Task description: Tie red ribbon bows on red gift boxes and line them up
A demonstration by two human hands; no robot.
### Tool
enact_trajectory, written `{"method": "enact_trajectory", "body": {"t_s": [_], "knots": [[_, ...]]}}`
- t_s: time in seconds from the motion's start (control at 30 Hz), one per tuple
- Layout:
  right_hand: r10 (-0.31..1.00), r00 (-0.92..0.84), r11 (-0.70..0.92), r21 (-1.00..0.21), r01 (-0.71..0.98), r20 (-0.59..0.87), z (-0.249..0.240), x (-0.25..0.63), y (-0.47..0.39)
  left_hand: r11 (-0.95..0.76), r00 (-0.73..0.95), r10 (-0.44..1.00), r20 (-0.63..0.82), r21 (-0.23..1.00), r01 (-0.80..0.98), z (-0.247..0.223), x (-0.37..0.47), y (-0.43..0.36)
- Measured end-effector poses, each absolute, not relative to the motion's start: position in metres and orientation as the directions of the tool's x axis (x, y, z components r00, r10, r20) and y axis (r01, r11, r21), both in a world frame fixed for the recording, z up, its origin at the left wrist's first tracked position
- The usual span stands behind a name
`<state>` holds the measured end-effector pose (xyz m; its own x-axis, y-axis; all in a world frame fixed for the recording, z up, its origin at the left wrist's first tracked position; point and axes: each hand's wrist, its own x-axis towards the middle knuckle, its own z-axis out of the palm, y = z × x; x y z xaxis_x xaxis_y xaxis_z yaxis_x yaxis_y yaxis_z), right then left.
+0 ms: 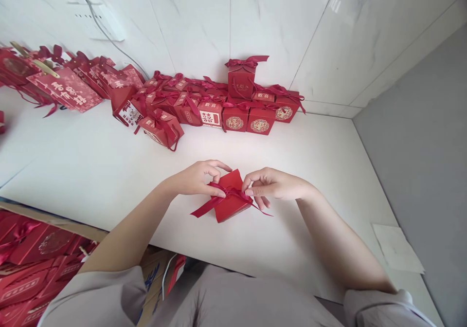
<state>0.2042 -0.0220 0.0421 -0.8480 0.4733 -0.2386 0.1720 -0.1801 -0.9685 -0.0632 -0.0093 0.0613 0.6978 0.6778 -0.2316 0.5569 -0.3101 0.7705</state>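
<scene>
A small red box (230,209) sits on the white table (299,152) in front of me, with a dark red ribbon (204,207) tied in a bow across its top. At the box's left side, my left hand (204,178) pinches the left loop of the bow between thumb and finger. On the right, my right hand (268,186) has its thumb and index finger closed on the right loop. Two loose ribbon tails stick out, one to the lower left and one to the lower right.
Rows of red gift boxes (235,122) with ribbons stand along the tiled wall. Flat red bags (75,91) lean at the left. More red packages (32,268) fill a carton at the lower left. A pale sheet (397,248) lies at the right edge.
</scene>
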Motion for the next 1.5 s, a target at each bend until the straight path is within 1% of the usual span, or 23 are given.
{"method": "enact_trajectory", "body": {"t_s": [0.13, 0.2, 0.23, 0.3, 0.33, 0.37, 0.4, 0.43, 0.47, 0.53, 0.57, 0.6, 0.63, 0.7, 0.8, 0.9, 1.0, 1.17, 1.5], "knots": [[0.500, -0.831, -0.155, -0.969, 0.190, -0.243, 0.041, 0.204, -0.022, -0.320, 0.727, 0.636, -0.261, 0.768, 0.555, 0.063, -0.064, -0.008], [0.522, -0.819, -0.147, -0.971, 0.188, -0.237, 0.041, 0.204, -0.022, -0.331, 0.731, 0.645, -0.224, 0.780, 0.531, 0.064, -0.064, -0.009], [0.530, -0.815, -0.143, -0.972, 0.185, -0.233, 0.041, 0.205, -0.021, -0.340, 0.719, 0.671, -0.182, 0.786, 0.516, 0.064, -0.064, -0.010], [0.546, -0.808, -0.135, -0.975, 0.179, -0.224, 0.042, 0.207, -0.021, -0.359, 0.641, 0.764, -0.079, 0.774, 0.522, 0.065, -0.065, -0.011], [0.553, -0.803, -0.129, -0.975, 0.182, -0.223, 0.043, 0.208, -0.020, -0.358, 0.584, 0.811, -0.044, 0.752, 0.553, 0.066, -0.067, -0.012], [0.558, -0.798, -0.123, -0.974, 0.190, -0.226, 0.043, 0.209, -0.020, -0.345, 0.534, 0.845, -0.040, 0.722, 0.600, 0.067, -0.069, -0.012], [0.562, -0.794, -0.119, -0.973, 0.198, -0.231, 0.044, 0.211, -0.019, -0.320, 0.500, 0.863, -0.074, 0.685, 0.654, 0.069, -0.072, -0.012], [0.564, -0.791, -0.119, -0.971, 0.208, -0.238, 0.045, 0.212, -0.019, -0.290, 0.489, 0.860, -0.146, 0.648, 0.704, 0.071, -0.075, -0.012], [0.563, -0.788, -0.121, -0.968, 0.218, -0.248, 0.046, 0.213, -0.018, -0.260, 0.497, 0.831, -0.248, 0.617, 0.743, 0.074, -0.078, -0.011], [0.555, -0.788, -0.132, -0.964, 0.232, -0.266, 0.046, 0.214, -0.018, -0.222, 0.547, 0.706, -0.450, 0.593, 0.774, 0.077, -0.082, -0.009], [0.550, -0.790, -0.140, -0.962, 0.233, -0.271, 0.047, 0.213, -0.018, -0.213, 0.579, 0.632, -0.515, 0.603, 0.769, 0.079, -0.082, -0.009], [0.543, -0.794, -0.146, -0.962, 0.232, -0.274, 0.047, 0.213, -0.018, -0.205, 0.612, 0.570, -0.549, 0.626, 0.752, 0.079, -0.082, -0.008], [0.532, -0.801, -0.149, -0.961, 0.231, -0.275, 0.046, 0.212, -0.018, -0.196, 0.643, 0.524, -0.559, 0.656, 0.729, 0.079, -0.081, -0.008], [0.501, -0.820, -0.148, -0.961, 0.232, -0.275, 0.046, 0.211, -0.018, -0.169, 0.686, 0.490, -0.538, 0.714, 0.680, 0.076, -0.077, -0.008], [0.458, -0.843, -0.154, -0.959, 0.238, -0.283, 0.044, 0.212, -0.017, -0.119, 0.695, 0.522, -0.495, 0.764, 0.634, 0.070, -0.073, -0.007], [0.500, -0.827, -0.179, -0.965, 0.190, -0.256, 0.043, 0.216, -0.014, -0.075, 0.675, 0.585, -0.449, 0.799, 0.596, 0.063, -0.072, -0.005], [0.570, -0.794, -0.177, -0.975, 0.132, -0.211, 0.042, 0.219, -0.010, -0.048, 0.681, 0.599, -0.421, 0.830, 0.555, 0.060, -0.074, -0.002], [0.592, -0.782, -0.146, -0.980, 0.135, -0.196, 0.037, 0.219, -0.005, -0.055, 0.703, 0.568, -0.428, 0.833, 0.551, 0.062, -0.074, -0.001], [0.583, -0.783, -0.160, -0.975, 0.151, -0.217, 0.032, 0.219, -0.002, -0.087, 0.755, 0.483, -0.443, 0.834, 0.545, 0.066, -0.077, 0.001]]}}
